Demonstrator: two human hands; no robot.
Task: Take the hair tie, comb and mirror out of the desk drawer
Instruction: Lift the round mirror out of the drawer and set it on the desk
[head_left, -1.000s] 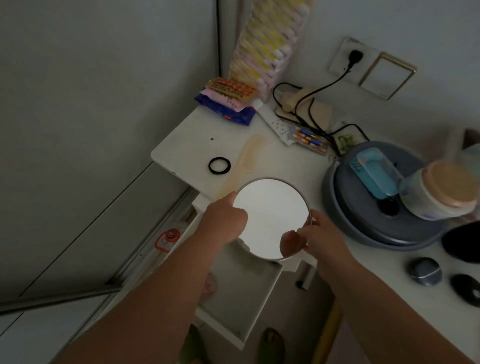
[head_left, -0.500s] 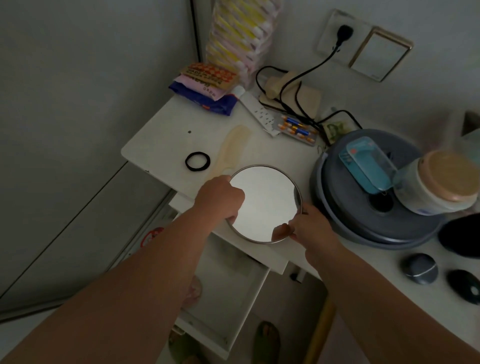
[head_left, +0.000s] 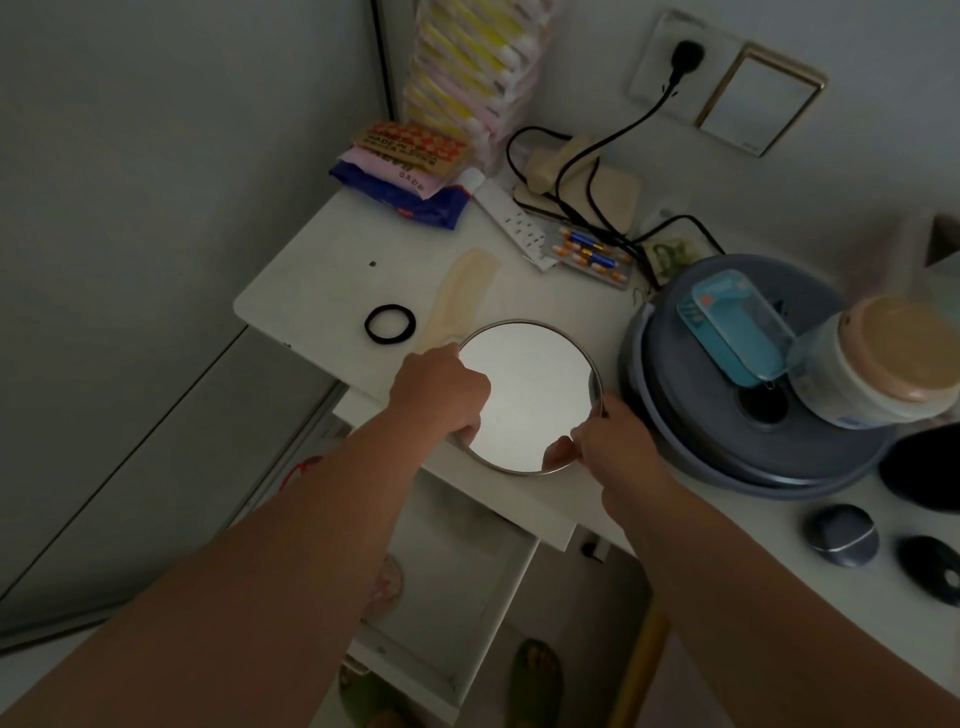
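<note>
Two hands hold the round mirror (head_left: 530, 395) by its rim over the near edge of the white desk (head_left: 322, 291), above the open drawer (head_left: 457, 597); it is best lowered flat and let go only once fully on the top, clear of the grey basin (head_left: 727, 457). The left hand (head_left: 441, 395) curls over the left rim, the right hand (head_left: 613, 441) pinches the lower right. The comb (head_left: 462, 296) and hair tie (head_left: 389, 323) lie just beyond.
</note>
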